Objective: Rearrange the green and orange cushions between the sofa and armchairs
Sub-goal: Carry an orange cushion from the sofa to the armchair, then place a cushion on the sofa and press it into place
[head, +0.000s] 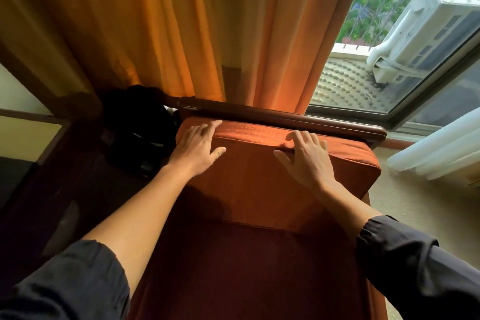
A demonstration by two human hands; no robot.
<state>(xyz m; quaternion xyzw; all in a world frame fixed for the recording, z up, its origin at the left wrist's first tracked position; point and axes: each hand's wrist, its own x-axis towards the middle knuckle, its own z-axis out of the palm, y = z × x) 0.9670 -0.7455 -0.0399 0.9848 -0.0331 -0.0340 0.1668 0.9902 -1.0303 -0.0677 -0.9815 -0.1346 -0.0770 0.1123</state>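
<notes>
An orange cushion (257,179) stands upright against the back of an armchair, under its dark wooden top rail (285,118). My left hand (196,147) lies flat on the cushion's upper left corner, fingers spread. Over the cushion's top edge toward the right rests my right hand (305,156), fingers draped on top and thumb on the front face. Neither hand clearly grips it. The armchair's darker orange seat (246,267) lies below. No green cushion is in view.
An orange curtain (181,28) hangs right behind the armchair. A dark bag or object (140,125) sits to the left beside the chair. To the right are a window (389,73), a white curtain (436,153) and beige carpet (400,202).
</notes>
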